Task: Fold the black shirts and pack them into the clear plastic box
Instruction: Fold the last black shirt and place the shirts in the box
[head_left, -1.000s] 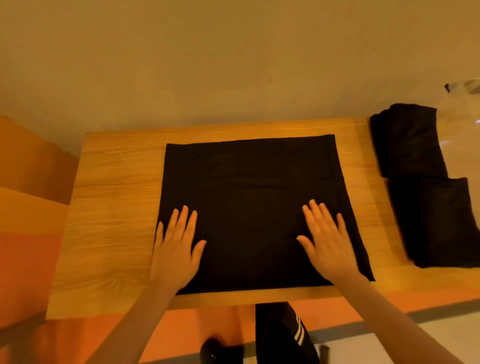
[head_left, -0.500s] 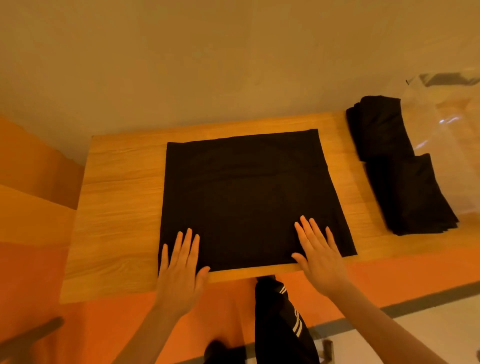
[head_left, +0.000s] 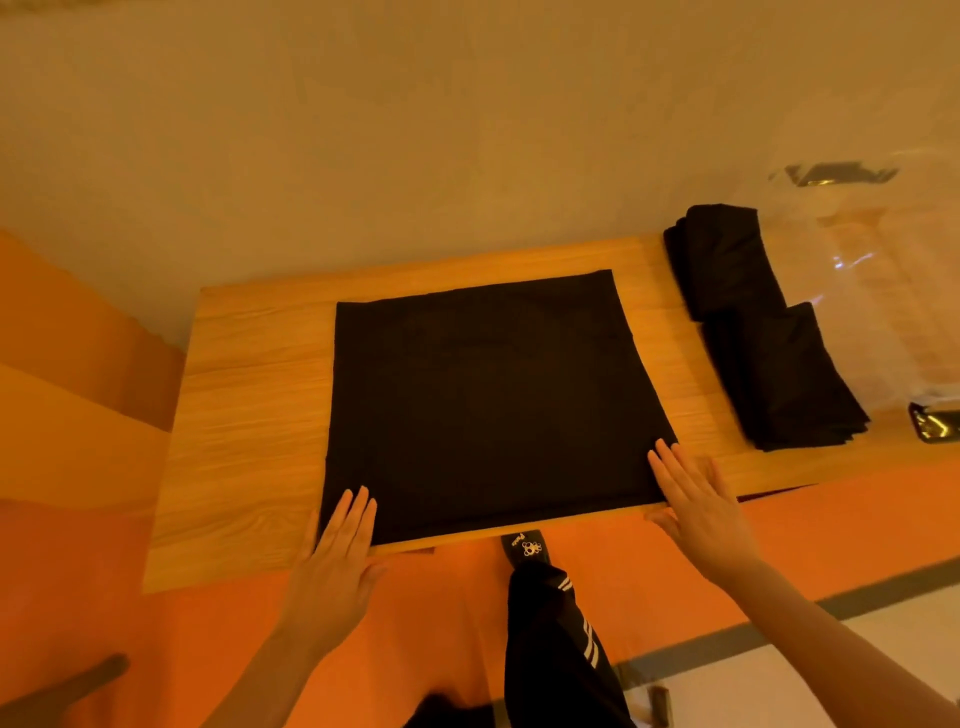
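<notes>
- Left hand (head_left: 337, 556): fingers straight, flat on the black shirt's (head_left: 483, 400) near-left corner.
- Right hand (head_left: 696, 504): fingers straight, flat on its near-right corner.
- Wooden table (head_left: 249, 405): bears the shirt.

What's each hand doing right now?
Left hand: open, fingers flat on the black shirt at its near left corner.
Right hand: open, fingers flat at its near right corner.
</notes>
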